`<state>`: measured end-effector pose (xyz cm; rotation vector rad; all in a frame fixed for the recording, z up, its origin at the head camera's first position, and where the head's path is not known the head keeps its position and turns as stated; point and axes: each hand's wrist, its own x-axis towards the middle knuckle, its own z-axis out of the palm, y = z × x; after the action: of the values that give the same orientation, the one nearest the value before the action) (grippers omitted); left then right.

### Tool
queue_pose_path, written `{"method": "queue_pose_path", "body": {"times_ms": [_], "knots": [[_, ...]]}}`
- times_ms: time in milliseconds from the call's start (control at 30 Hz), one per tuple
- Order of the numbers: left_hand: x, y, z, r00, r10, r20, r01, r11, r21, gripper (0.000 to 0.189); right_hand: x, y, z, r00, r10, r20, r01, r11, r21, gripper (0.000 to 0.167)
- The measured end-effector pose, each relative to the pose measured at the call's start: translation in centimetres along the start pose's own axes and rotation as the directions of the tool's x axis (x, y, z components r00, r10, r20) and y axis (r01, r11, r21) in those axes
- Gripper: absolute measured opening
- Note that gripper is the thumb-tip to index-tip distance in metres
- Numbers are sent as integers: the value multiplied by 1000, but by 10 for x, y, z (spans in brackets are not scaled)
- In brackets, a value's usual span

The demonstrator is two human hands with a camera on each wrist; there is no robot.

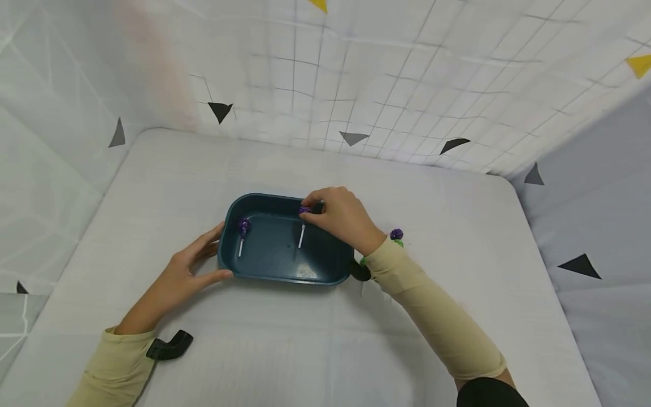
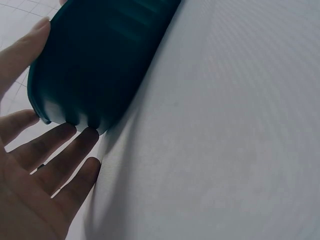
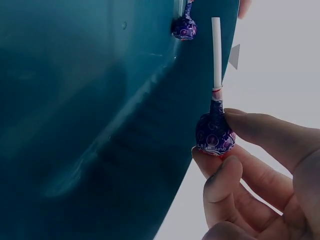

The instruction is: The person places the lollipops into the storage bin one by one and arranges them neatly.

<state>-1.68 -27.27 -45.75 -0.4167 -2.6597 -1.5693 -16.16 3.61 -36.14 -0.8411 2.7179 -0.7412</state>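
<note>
A dark teal plastic tray (image 1: 274, 277) sits on the white-covered table. My left hand (image 1: 190, 265) is at its left end, fingers fairly straight; in the left wrist view the fingertips (image 2: 90, 134) touch the outer wall. Over the tray's far side, my right hand (image 1: 343, 217) pinches a purple-wrapped lollipop (image 3: 215, 134) by its round head between thumb and fingers. Its white stick (image 1: 302, 235) points toward the near side, above the tray floor. Another purple lollipop (image 1: 244, 227) lies inside the tray near the left wall.
Right of the tray, partly hidden by my right forearm, are another purple lollipop head (image 1: 396, 234) and green-wrapped pieces (image 1: 399, 243). Black wrist devices (image 1: 170, 346) sit on both arms. White sheeting with black and grey triangles (image 1: 220, 111) surrounds the table.
</note>
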Motion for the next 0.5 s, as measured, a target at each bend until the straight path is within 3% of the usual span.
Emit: {"method": "queue_pose_path", "body": {"times_ms": [500], "knots": [[-1,0,-1,999,-37,10,37,999,6,99,7,-4,8,999,-32,11,32,999,6,21]]}}
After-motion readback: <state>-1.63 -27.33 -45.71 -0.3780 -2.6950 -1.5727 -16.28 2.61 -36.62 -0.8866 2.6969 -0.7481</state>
